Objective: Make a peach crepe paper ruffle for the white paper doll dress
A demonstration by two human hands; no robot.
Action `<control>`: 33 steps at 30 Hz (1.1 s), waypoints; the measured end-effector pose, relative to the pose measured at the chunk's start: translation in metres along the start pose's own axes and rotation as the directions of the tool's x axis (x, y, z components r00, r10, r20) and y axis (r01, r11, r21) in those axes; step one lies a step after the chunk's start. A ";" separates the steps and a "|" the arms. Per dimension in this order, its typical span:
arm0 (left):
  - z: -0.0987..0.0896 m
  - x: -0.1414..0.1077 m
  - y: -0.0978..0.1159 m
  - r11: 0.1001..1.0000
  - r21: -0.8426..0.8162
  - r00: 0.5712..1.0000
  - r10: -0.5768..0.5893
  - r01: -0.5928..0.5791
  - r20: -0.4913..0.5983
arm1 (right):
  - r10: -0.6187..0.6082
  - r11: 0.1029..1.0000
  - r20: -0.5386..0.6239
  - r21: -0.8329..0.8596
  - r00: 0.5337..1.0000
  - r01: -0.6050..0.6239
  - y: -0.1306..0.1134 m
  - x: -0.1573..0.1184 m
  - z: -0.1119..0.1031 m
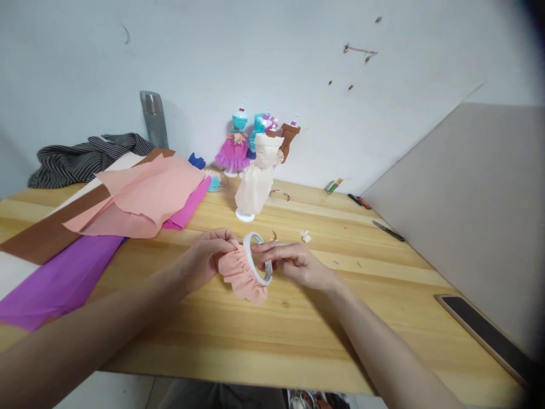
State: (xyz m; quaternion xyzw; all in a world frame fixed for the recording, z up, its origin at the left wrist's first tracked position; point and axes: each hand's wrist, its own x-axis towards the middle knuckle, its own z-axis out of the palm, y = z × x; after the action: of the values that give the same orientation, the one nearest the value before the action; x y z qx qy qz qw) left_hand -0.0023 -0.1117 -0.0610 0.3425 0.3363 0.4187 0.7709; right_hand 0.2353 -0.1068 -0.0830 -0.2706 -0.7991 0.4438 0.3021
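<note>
My left hand pinches one end of a gathered peach crepe paper ruffle. Along the ruffle's upper edge lies a white roll of double-sided tape, tilted on its side. The fingers of my right hand close on the roll's far rim, some of them reaching through its ring. Both hands are just above the wooden table. Behind them stands a small dress form in a cream paper dress on a white round base.
At left lie peach paper sheets, a purple sheet and a striped cloth. Several other dressed forms stand by the wall near a grey bottle. A knife and a phone lie at right.
</note>
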 end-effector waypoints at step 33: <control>0.009 -0.005 -0.011 0.902 0.409 0.989 0.148 -0.139 0.008 | 0.517 0.700 -0.100 0.622 0.850 -0.352 -0.043 0.007 0.053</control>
State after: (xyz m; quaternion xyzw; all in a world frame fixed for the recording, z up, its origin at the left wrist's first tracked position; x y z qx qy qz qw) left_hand 0.0077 -0.1234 -0.0640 0.5148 0.3989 0.3988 0.6457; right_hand 0.1856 -0.1509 -0.0659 -0.4045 -0.4879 0.6846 0.3601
